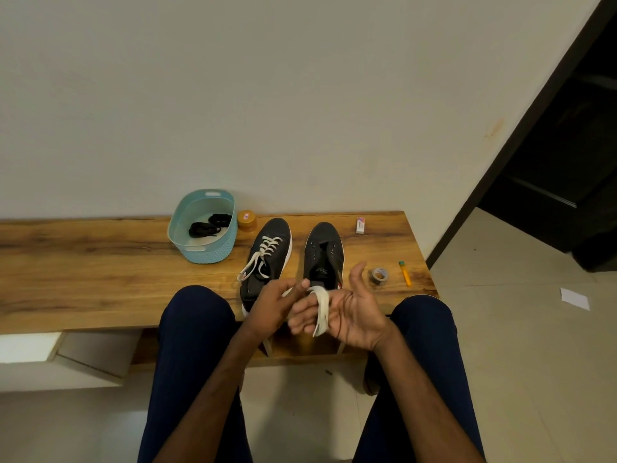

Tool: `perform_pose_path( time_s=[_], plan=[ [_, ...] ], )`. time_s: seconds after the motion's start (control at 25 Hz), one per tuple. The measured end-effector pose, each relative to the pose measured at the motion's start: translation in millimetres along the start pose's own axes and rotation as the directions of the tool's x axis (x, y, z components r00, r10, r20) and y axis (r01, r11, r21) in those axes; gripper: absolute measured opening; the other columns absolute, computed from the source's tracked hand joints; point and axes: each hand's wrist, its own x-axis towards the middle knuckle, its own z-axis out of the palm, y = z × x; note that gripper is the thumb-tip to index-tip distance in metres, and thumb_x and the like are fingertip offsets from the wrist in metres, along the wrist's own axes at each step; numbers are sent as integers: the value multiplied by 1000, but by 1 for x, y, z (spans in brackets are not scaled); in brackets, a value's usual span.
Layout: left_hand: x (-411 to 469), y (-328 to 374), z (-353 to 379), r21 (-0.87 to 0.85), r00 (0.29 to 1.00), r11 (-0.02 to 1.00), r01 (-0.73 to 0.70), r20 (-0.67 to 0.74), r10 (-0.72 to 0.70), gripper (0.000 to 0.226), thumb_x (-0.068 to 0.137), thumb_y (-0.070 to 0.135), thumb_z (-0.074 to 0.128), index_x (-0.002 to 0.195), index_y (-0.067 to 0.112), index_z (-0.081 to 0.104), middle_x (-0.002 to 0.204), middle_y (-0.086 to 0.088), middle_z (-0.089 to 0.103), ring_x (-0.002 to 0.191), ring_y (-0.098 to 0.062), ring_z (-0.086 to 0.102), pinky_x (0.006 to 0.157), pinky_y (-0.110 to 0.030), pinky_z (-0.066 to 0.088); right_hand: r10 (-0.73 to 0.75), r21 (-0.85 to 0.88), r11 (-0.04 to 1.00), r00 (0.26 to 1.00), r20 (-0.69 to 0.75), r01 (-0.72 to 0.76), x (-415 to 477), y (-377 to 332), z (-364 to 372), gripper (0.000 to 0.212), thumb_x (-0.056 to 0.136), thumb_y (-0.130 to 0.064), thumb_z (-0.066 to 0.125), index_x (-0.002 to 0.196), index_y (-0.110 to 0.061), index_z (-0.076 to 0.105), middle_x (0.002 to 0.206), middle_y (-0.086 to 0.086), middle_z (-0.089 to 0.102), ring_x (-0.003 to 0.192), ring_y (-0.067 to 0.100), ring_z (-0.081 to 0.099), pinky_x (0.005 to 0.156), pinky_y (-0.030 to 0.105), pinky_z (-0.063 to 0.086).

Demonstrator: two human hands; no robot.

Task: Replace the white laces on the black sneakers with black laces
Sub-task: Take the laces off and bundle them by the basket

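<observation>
The left hand (pixel 275 304) pinches the white lace (pixel 322 309) wound round the open right hand (pixel 354 309) at the near edge of the table (pixel 100 279). The black laces (pixel 208 225) lie far-left in a basket (pixel 208 253), nearer the left hand.

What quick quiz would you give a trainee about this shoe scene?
1. True or false: the left sneaker and the right sneaker are both laced.
2. Where do the black laces lie? A in the basket; B on the floor; C in a sneaker.
3. Fill in: the white lace is wound round the fingers of the ___ hand.

Key
1. False: the right sneaker has no lace.
2. A.
3. Right: the right hand carries it, and the left hand pinches its end.
</observation>
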Motion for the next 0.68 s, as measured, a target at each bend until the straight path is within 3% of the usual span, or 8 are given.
perform_pose_path(
  time_s=[0.12, 0.24, 0.36, 0.48, 0.6, 0.68],
  plan=[
    [-9, 3, 14, 48, 984, 992, 118, 127, -123, 29, 103, 17, 46, 77, 13, 59, 69, 4, 53, 65, -9, 48, 65, -23, 41, -186, 233, 948, 973, -140, 215, 4, -5, -4, 122, 80, -86, 2, 138, 10, 49, 141, 32, 50, 133, 39, 50, 109, 38, 45],
    [-16, 1, 18, 151, 961, 986, 72, 253, -109, 36, 105, 26, 42, 72, 19, 55, 66, 8, 49, 63, -6, 46, 66, -25, 39, -258, 108, 944, 899, -353, 313, 10, -1, -16, 114, 85, -80, 0, 143, 8, 42, 145, 27, 48, 138, 37, 45, 114, 38, 39],
    [-20, 2, 8, 379, 978, 925, -2, 194, -77, 31, 103, 35, 43, 80, 24, 61, 79, 8, 61, 73, -7, 55, 75, -36, 49, -166, -140, 984, 853, -495, 111, 16, 8, -17, 109, 85, -77, -1, 138, 3, 50, 134, 21, 61, 130, 32, 55, 113, 41, 40],
    [-21, 4, 2, 659, 991, 740, -136, 94, 98, 39, 96, 53, 37, 96, 28, 67, 102, 17, 60, 84, -1, 55, 70, -25, 49, -23, -279, 948, 838, -546, -156, 18, 21, -12, 94, 89, -75, 10, 128, -7, 60, 121, 12, 70, 118, 20, 65, 102, 33, 49],
    [-17, 2, 5, 702, 979, 701, -126, -25, 201, 35, 95, 54, 41, 88, 27, 62, 86, 13, 47, 72, -4, 46, 55, -20, 40, 58, -163, 969, 814, -578, -184, 20, 27, -6, 73, 98, -63, 14, 122, -13, 62, 109, 3, 74, 100, 7, 69, 81, 19, 52],
    [-14, -1, 8, 678, 967, 730, -82, -123, 223, 29, 92, 55, 51, 84, 28, 56, 85, 14, 43, 73, -3, 45, 54, -19, 39, 91, -37, 989, 798, -596, -141, 20, 26, -6, 78, 96, -66, 18, 132, -7, 56, 118, 11, 71, 109, 14, 67, 89, 23, 52]
  ],
)
